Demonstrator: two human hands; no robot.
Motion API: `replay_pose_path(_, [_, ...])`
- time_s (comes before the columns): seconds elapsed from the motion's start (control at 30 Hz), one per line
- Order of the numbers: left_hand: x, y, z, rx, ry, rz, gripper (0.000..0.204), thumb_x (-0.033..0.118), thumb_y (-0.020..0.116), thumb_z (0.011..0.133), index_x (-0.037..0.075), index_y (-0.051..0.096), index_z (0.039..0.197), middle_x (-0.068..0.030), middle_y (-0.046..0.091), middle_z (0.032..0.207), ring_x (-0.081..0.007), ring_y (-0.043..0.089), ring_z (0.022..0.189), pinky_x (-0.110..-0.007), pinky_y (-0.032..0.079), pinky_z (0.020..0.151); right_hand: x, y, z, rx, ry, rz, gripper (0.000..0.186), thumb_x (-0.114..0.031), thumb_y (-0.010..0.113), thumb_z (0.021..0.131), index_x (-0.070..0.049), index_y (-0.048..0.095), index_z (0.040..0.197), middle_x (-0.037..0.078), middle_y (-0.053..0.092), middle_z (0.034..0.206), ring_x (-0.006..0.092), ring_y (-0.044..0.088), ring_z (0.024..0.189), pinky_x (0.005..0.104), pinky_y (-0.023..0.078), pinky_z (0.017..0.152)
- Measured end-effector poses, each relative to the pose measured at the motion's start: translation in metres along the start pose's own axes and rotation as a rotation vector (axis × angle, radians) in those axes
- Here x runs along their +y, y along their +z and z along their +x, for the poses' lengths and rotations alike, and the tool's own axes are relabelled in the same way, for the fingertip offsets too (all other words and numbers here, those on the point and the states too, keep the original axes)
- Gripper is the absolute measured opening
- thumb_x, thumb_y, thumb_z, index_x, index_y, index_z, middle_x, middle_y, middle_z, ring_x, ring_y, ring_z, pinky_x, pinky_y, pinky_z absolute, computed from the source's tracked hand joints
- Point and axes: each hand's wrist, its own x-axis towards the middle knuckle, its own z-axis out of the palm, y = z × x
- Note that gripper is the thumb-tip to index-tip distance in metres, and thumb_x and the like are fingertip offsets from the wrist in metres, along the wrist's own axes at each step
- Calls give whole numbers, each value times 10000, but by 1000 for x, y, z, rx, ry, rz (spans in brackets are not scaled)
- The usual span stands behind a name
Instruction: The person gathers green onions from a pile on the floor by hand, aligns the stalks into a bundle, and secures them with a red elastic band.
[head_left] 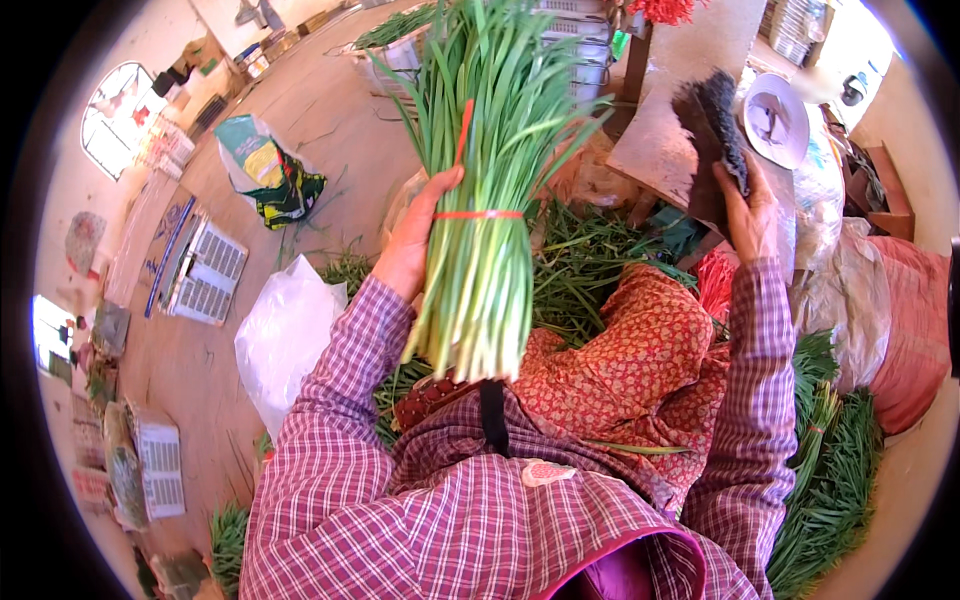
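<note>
My left hand [415, 235] is closed round a thick bunch of Chinese chives [470, 285], held upright in front of my chest. Its green leaves fan out at the top and its pale cut ends point down toward my lap. A red tie [480, 214] circles the bunch, with a loose tail sticking up by my thumb. Over the low table [650, 135] at the right, my right hand [750, 215] grips a dark, fuzzy-edged cloth [712, 140]. Loose chives [575, 265] lie in a heap beyond my knees. Red ties [714, 280] hang beside the table.
A pale brimmed hat [775, 120] rests at the table's far side. More chives [830, 490] are piled at my right, near a red sack [905, 335]. Leftward are a white plastic bag [287, 340], a printed sack [262, 170] and plastic crates [207, 270].
</note>
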Motion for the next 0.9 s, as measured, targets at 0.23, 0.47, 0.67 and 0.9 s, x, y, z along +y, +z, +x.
replay_pose_path(0.23, [-21, 8, 21, 43, 567, 17, 426, 303, 586, 957, 83, 521, 1316, -100, 631, 1205, -241, 653, 995, -394, 550, 894, -166, 106, -48, -568, -390, 118, 435, -265, 749, 786, -157, 623, 1188, 173, 504, 1258, 381, 484, 1190, 466, 476, 973])
replay_pose_path(0.47, [34, -8, -12, 21, 322, -205, 551, 366, 661, 892, 63, 512, 1328, -171, 583, 1257, -264, 632, 1026, -402, 524, 917, -155, 102, -126, -528, -712, -90, 200, -143, 656, 713, -195, 636, 906, -6, 538, 1222, 314, 487, 1207, 404, 551, 875])
replay_pose_path(0.67, [74, -33, -23, 182, 622, -181, 666, 474, 701, 820, 15, 519, 1267, -187, 618, 1167, -281, 650, 983, -385, 568, 853, -63, 75, -129, -806, 79, -251, 271, -117, 656, 842, -178, 662, 1106, 90, 606, 1113, 251, 622, 1037, 367, 535, 860])
replay_pose_path(0.9, [49, -65, -1, -110, 575, -208, 590, 524, 556, 916, 77, 508, 1298, -102, 619, 1195, -231, 635, 1027, -377, 552, 872, -111, 121, -77, -749, 986, 1244, 568, -428, 543, 975, -23, 464, 1365, 110, 568, 1313, 197, 577, 1154, 373, 511, 935])
